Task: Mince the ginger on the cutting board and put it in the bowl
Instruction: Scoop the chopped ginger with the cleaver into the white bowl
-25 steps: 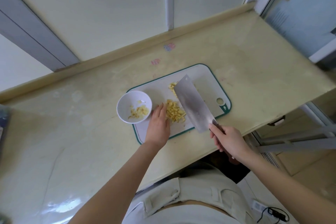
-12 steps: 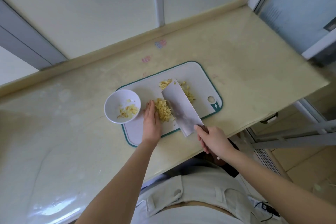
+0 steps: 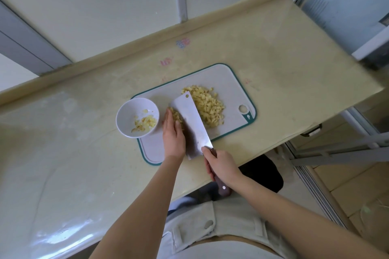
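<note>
A white cutting board (image 3: 229, 82) with a green rim lies on the counter. Minced ginger (image 3: 207, 106) is heaped on its right half. A white bowl (image 3: 126, 115) with a little ginger in it stands at the board's left end. My right hand (image 3: 222, 164) grips the brown handle of a cleaver (image 3: 189, 120), whose blade is tilted over the board. My left hand (image 3: 173, 136) lies flat, fingers straight, against a small clump of ginger (image 3: 176, 115) caught between my fingers and the blade.
The beige counter (image 3: 73, 153) runs left and right, with its front edge close to my body. A wall and a window frame stand behind it. Right of the counter there is a drop to a tiled floor (image 3: 357, 191) and a metal frame.
The cleaver has swung left, off the large pile, and closed on my left hand with a small clump of ginger between them. The large heap now lies uncovered.
</note>
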The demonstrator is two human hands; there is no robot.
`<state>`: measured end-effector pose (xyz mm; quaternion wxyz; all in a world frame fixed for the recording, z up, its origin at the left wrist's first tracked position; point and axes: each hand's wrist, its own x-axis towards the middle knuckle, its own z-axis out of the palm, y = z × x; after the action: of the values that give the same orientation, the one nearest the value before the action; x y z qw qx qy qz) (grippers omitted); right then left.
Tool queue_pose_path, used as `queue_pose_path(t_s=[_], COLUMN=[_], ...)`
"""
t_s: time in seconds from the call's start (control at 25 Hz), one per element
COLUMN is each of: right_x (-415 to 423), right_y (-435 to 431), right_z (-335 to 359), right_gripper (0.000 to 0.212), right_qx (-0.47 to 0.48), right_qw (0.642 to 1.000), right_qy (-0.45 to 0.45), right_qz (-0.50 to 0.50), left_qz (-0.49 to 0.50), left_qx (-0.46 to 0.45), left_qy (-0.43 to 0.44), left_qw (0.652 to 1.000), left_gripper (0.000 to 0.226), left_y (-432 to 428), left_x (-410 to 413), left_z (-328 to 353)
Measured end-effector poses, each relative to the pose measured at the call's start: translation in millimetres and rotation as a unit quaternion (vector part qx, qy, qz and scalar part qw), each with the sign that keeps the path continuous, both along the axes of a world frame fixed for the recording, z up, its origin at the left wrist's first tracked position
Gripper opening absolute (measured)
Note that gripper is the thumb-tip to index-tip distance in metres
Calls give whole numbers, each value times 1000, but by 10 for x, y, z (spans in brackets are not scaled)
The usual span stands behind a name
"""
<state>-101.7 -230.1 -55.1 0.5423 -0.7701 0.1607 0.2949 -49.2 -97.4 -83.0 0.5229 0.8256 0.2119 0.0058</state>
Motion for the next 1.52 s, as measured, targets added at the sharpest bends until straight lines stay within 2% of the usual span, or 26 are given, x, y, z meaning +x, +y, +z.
queue_pose_path(t_s=[0.24, 0.56, 0.72, 1.0, 1.52], right_x=[-4, -38, 26, 174, 325], right_y=[12, -96, -98, 18, 438], right_z=[38, 206, 377, 645, 783], right_gripper=[56, 46, 43, 41, 40], right_qx=[31, 83, 91, 107, 109], right_qw=[999, 994, 991, 991, 989], right_qy=[8, 66, 85, 72, 80], right_qz=[-12, -35, -46, -17, 59], left_qz=[13, -20, -42, -19, 21], left_qx=[-13, 40, 57, 99, 100], left_qy=[-3, -15, -33, -143, -151], left_qw=[1000, 999, 997, 984, 983], left_gripper=[50, 57, 49, 23, 11], left_y=[-76, -207, -190, -1, 544], left_x=[14, 0, 83, 225, 260], left_z=[28, 157, 213, 431, 548])
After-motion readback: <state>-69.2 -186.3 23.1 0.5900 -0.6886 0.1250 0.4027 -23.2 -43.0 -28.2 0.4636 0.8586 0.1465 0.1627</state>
